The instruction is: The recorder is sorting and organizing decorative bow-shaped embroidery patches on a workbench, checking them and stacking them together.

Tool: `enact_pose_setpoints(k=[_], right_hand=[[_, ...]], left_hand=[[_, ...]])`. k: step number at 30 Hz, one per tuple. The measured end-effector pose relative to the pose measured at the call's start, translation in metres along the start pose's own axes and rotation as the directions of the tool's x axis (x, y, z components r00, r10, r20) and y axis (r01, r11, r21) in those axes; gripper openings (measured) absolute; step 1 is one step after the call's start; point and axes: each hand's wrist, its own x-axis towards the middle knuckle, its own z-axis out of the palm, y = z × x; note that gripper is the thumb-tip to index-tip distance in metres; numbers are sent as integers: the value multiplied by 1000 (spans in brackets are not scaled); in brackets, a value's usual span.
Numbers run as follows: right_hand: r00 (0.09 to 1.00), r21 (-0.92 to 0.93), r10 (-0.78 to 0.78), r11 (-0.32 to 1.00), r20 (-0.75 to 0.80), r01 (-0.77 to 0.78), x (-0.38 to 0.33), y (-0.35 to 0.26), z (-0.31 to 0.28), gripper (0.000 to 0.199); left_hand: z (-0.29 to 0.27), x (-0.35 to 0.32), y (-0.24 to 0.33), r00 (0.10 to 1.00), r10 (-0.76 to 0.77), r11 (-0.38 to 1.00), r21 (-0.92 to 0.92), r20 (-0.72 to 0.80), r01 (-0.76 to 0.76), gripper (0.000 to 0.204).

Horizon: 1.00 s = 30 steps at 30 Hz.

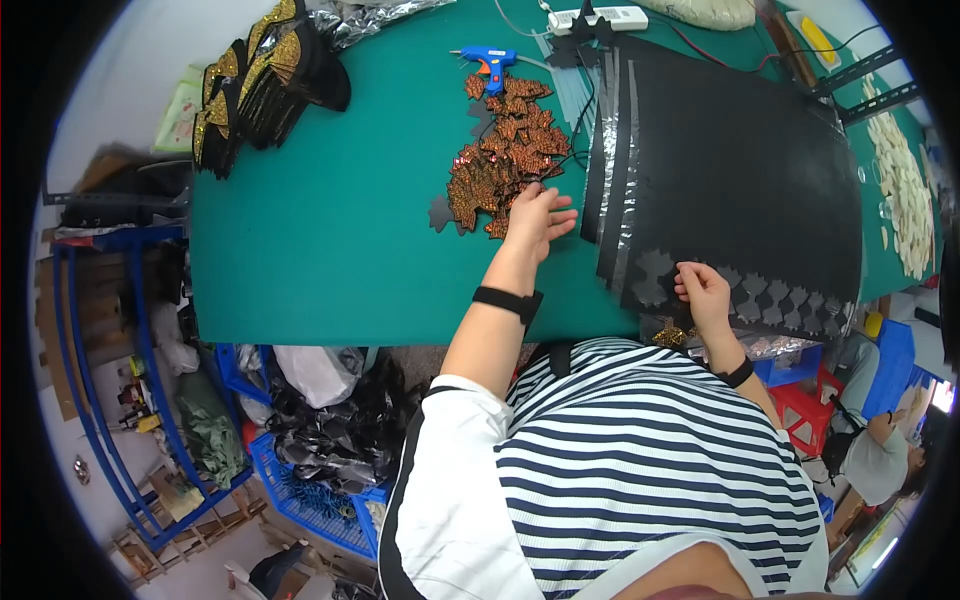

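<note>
At the bottom centre of the frame, nearest the camera, is a striped shirt (650, 450) with black and white bands. Just above it, right of centre, the right hand (704, 292) rests over the lower edge of a large black sheet (740, 160), its fingers curled toward the thumb; I cannot tell whether they are closed on anything. Just left of its fingertips lies a dark grey cutout (653, 278) with a jagged outline, and to its right a row of similar cutouts (775, 300) runs along the sheet's edge.

A little higher, near the centre, the left hand (543, 218) is open, fingers loosely spread, at the lower right edge of a pile of glittery copper pieces (515, 150). The pile sits in the upper middle of the frame on a green desk (320, 270), left of the black sheet. A blue glue gun (490, 66) lies at the pile's top end, its nozzle toward the left.

Farther off, at the upper left, stand overlapping black-and-gold pieces (290, 80), and at the top, right of centre, a white power strip (615, 18) lies beyond the sheet.
</note>
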Motion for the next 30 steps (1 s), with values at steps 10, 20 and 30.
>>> enact_pose_setpoints(k=[10, 20, 30], right_hand=[[998, 8, -64, 998, 0, 64, -2, 3, 2, 17], [996, -12, -84, 996, -18, 84, -6, -4, 3, 18], [996, 213, -47, 977, 74, 31, -10, -8, -17, 19]], left_hand=[[28, 21, 21, 979, 204, 971, -131, 6, -202, 68], [13, -6, 8, 977, 198, 975, -82, -77, -204, 53], [117, -235, 90, -176, 376, 838, -414, 910, -356, 12]])
